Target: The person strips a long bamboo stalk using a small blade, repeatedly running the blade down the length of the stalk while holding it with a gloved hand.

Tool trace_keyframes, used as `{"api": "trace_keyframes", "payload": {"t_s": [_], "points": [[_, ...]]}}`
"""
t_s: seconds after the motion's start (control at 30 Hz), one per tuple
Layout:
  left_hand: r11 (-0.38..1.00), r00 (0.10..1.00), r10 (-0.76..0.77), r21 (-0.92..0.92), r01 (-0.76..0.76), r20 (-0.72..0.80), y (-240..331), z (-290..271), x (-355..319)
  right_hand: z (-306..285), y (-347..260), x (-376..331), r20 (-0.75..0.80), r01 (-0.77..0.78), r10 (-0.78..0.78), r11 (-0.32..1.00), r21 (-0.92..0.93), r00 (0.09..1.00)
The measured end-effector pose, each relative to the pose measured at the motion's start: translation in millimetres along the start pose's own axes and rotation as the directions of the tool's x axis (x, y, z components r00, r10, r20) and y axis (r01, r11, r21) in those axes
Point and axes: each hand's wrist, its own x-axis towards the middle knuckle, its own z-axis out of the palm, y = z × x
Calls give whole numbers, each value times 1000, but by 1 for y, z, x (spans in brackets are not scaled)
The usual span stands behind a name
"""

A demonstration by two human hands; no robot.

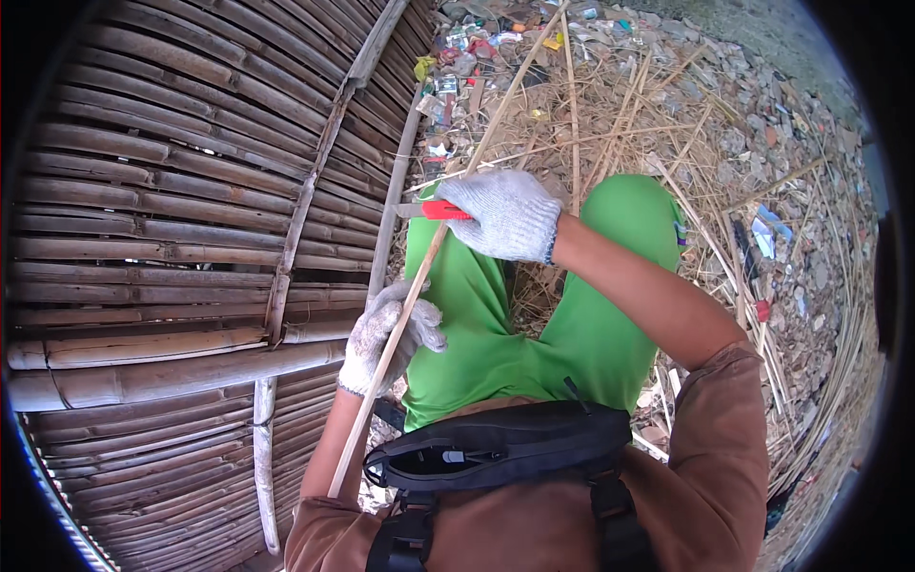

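The right hand (503, 215) is pointing leftward, gripping a red knife (444, 210); the left hand (371, 337) is cradling a strip (368, 410), fingers loosely spread.

the knitted glove (491, 205) on my right hand (510, 221) is greyish white with a dark-edged cuff; the knitted glove (364, 357) on my left hand (381, 336) is off-white, smudged grey-brown. my slim plastic-handled knife (443, 211) is bright red, its flat metal blade (408, 210) dull grey. my long thin wooden strip (374, 381) is pale tan. my cloth trousers (477, 353) are plain vivid green, my cloth top (720, 448) brown, my zipped fabric bag (543, 440) black. the slatted bamboo wall (191, 157) is striped weathered brown and grey.
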Motion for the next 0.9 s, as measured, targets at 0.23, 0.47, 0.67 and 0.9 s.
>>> {"api": "trace_keyframes", "payload": {"t_s": [0.23,0.47,0.67,0.9], "points": [[966,969,244,95,-239,-38,-14,12,-27,5,-19,-3,14,16,-18,991,135,1000],[-48,752,604,954,-296,264,10,25,-29,0,-23,1,-90,104,-93,987,123,992],[-182,556,501,708,-682,664,39,34,10,-4,-18,22,89,159,-161,987,33,983],[498,626,736,422,-758,256,-23,2,69,2,-25,-9,-27,-307,320,927,218,947]]}}
